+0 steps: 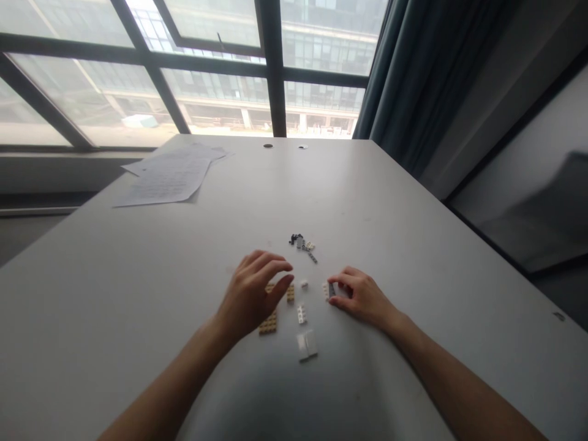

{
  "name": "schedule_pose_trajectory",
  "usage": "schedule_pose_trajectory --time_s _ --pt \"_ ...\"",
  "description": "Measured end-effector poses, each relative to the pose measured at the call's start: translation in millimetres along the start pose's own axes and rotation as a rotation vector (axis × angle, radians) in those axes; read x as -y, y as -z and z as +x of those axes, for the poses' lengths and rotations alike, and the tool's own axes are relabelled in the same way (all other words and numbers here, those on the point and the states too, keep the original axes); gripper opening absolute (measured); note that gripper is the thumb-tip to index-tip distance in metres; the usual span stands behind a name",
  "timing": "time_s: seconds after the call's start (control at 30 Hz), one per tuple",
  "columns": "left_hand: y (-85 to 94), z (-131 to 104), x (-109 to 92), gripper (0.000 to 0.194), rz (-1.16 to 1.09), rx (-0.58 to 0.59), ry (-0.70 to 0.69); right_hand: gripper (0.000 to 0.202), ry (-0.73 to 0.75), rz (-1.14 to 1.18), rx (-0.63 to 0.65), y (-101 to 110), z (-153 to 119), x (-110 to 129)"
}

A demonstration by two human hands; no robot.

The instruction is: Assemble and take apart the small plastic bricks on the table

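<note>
My left hand (255, 288) hovers with thumb and fingers apart and nothing between them. Beneath and beside it lie a large tan studded plate (267, 323), partly covered by the hand, and a smaller tan brick (290, 293). My right hand (361, 294) pinches a grey brick (331, 290) between thumb and fingertips. Against the grey brick's left side is a white studded brick (325, 290); whether the two are joined I cannot tell. Between the hands sit a tiny white piece (304, 285) and a white studded brick (301, 314). Closer to me are smooth white tiles (307, 346).
Beyond the hands is a small pile of black, grey and white pieces (301, 241), with a thin dark grey strip (313, 258) beside it. Printed papers (169, 177) lie at the far left of the white table (413, 245). Windows and a dark curtain (404, 79) border the far side.
</note>
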State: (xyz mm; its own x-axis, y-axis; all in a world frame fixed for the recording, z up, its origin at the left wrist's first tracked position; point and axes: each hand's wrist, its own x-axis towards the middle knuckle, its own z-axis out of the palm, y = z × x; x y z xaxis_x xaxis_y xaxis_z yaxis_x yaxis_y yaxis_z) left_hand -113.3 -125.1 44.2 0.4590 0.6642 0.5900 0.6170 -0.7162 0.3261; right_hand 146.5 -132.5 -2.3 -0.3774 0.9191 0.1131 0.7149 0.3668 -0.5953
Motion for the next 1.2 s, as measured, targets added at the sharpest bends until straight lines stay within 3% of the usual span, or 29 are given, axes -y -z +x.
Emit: schedule_pose_trajectory --time_s 0.13,0.3,0.67,1.2 --pt "15.5 -23.7 15.6 0.009 0.007 -0.131 0.069 0.027 0.014 -0.011 -0.023 -2.8 1.2 0.5" --pt "11.0 -53.0 20.2 0.012 0.024 -0.140 0.036 0.024 0.027 -0.038 -0.027 -4.8 1.0 3.1" --pt "-6.6 -55.7 -16.5 0.020 0.085 0.243 -0.245 0.025 0.169 -0.073 0.008 -23.3 -7.8 23.7" --pt "-15.7 -56.6 -17.3 0.025 0.114 0.346 -0.205 0.025 0.194 -0.069 0.014 -25.1 -8.2 29.5"
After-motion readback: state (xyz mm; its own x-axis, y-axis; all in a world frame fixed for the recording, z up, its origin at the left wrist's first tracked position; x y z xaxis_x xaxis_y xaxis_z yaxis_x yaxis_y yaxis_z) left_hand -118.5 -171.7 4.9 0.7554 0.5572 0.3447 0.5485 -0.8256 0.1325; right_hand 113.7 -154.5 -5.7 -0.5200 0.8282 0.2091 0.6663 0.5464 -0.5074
